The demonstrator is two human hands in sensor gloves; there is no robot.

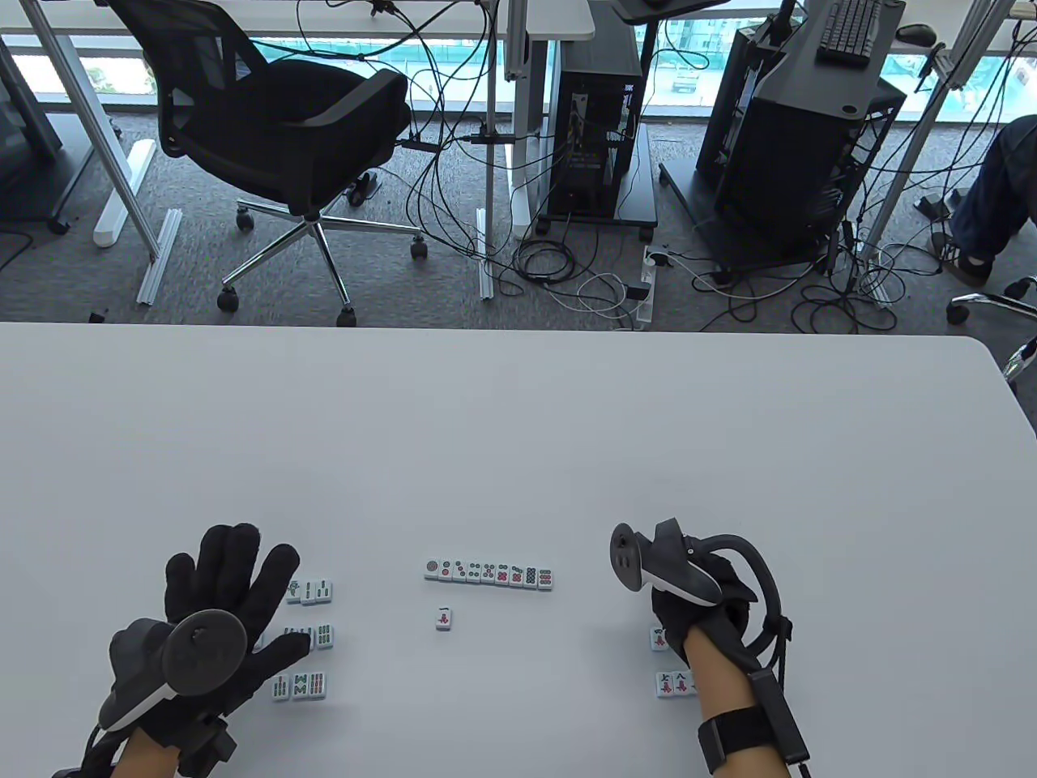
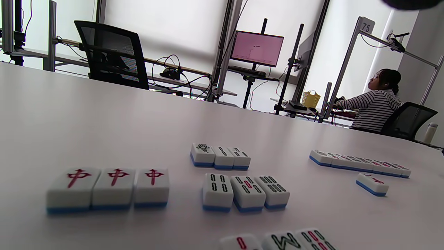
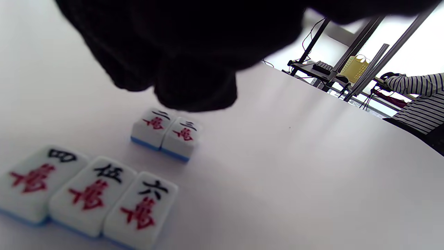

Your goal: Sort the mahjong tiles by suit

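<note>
White table [image 1: 518, 438], table view: left hand [image 1: 219, 616] flat, grip wide, over bamboo tiles [image 1: 310, 592] at 9 o'clock; dot row [image 1: 488, 572] centre; right hand [image 1: 697, 608] at 3 o'clock, grip state cannot tell. Left wrist: three red-centre tiles [image 2: 108, 188]. Right wrist: character tiles [image 3: 86, 194] below glove.
</note>
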